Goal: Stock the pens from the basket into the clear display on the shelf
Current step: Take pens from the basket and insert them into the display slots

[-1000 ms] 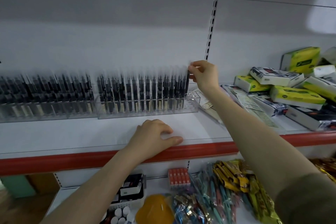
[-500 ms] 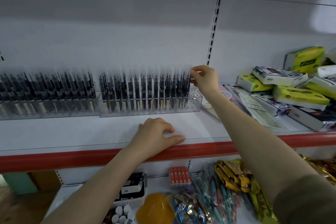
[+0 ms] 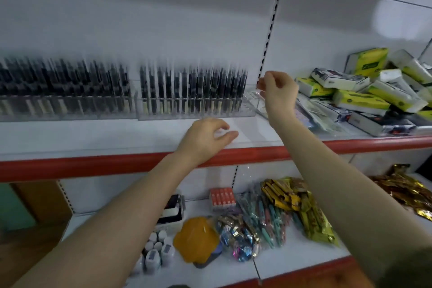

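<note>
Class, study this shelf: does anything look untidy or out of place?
Yes. The tissue packs at the right of the upper shelf are heaped at angles, not stacked. The pens stand upright in the clear display, whose right end has unfilled slots.

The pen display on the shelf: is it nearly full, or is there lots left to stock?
Nearly full. The clear display holds dark pens across almost its whole width; only a few slots at its right end look empty. Nothing is in hand: the right hand hovers beside that end with fingers curled and no visible pen, and the left hand rests on the shelf edge. The basket is out of view, so the remaining stock is unknown.
</note>
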Demonstrator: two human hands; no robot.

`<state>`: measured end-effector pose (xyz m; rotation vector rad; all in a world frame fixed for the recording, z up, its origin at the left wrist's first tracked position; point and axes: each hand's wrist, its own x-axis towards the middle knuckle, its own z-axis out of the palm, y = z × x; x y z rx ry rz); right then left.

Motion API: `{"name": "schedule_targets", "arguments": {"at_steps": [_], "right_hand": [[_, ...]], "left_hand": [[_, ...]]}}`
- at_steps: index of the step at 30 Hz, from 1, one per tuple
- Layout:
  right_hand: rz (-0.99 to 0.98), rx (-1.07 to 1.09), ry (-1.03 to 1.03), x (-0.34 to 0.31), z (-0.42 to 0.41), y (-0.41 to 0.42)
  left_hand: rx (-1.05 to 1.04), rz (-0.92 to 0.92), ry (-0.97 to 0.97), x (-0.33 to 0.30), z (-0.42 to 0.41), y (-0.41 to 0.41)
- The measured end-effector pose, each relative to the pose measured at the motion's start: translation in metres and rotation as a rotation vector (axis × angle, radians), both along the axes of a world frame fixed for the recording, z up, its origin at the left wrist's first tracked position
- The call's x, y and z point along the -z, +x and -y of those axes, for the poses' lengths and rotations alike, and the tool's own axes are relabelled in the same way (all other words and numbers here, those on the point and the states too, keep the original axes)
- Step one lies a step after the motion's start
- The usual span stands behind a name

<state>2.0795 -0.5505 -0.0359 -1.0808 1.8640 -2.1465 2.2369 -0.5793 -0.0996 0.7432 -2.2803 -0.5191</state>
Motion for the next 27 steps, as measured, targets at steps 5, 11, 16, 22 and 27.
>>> {"name": "schedule_targets", "arguments": {"at_steps": [5,11,16,22,27], "right_hand": [[0.089,-0.155,-0.167,0.036,-0.061,0.084],[0.163,-0.421,0.102,0.186,-0.107,0.178],[0.306,-0.515,0.567,0.345,-0.119,0.210],[0.169,-0.688,1.229,0.514,-0.138,0.218],[-0.250,-1.056,1.695,0.592,-0.142,0.211]], "left_hand": [[0.100,-0.266,-0.256,0.032,-0.050,0.067],[-0.256,0.011,0.238,0.185,-0.070,0.184],[-0.326,0.289,0.504,0.329,-0.094,0.243],[-0.150,0.658,0.745,0.470,-0.121,0.255],[-0.008,0.946,0.782,0.549,-0.117,0.244]]}}
